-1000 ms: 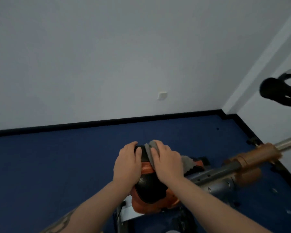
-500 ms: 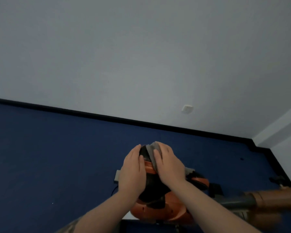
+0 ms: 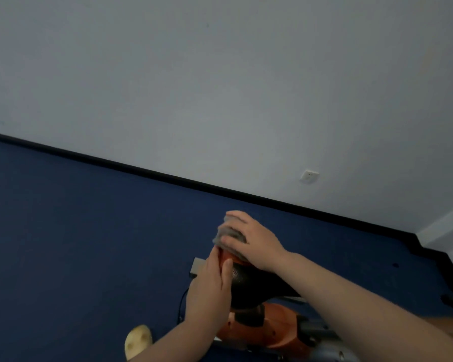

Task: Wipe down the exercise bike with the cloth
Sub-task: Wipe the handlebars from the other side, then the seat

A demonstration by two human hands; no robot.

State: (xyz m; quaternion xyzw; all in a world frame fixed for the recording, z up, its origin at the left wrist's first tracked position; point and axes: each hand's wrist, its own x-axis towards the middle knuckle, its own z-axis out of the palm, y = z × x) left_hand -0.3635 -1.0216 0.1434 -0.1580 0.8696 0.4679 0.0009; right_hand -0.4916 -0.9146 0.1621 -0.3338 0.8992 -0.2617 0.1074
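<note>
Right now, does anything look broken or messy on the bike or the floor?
Nothing looks broken or spilled. The right hand presses the grey cloth on the tip of the bike's saddle, and the left hand steadies its side. A blurry yellowish thing lies on the blue floor; I cannot tell what it is.

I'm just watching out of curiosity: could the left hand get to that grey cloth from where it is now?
Probably yes. The left hand rests on the side of the bike seat, just below the grey cloth. Only the right hand, pressing on the cloth, covers part of it.
</note>
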